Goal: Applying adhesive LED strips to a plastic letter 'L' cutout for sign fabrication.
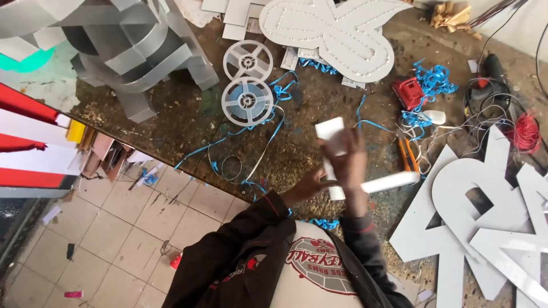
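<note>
A: Position of hands?
B: Both raised over the worktable [171, 122], close together. Left hand [311, 185] gripping the lower end of a white bent strip [333, 149]; right hand [349, 157] wrapped around its middle, fingers closed over it. Blurred, so exact finger placement impossible to tell.

A: Location of the strip?
B: Held in the air above the table's near edge, upright, top end squared off. Second white piece [393, 181] projecting rightward from under the right hand; whether joined to the strip or separate, cannot tell.

A: Surroundings on the table?
B: Two white plastic reels [247, 85] to the upper left, one above the other, just beside each other. Blue tape scraps [431, 82] scattered, thickest near a red box-like tool [409, 93]. Large white cut-out letter with dotted holes [337, 31] at the far edge. Flat white letter shapes [479, 222] stacked at right, overlapping. Grey metal channel letters [131, 45] piled at upper left. Red wire coil [524, 132] at far right.

A: Below the table?
B: Tiled floor [114, 234], littered with small scraps.
</note>
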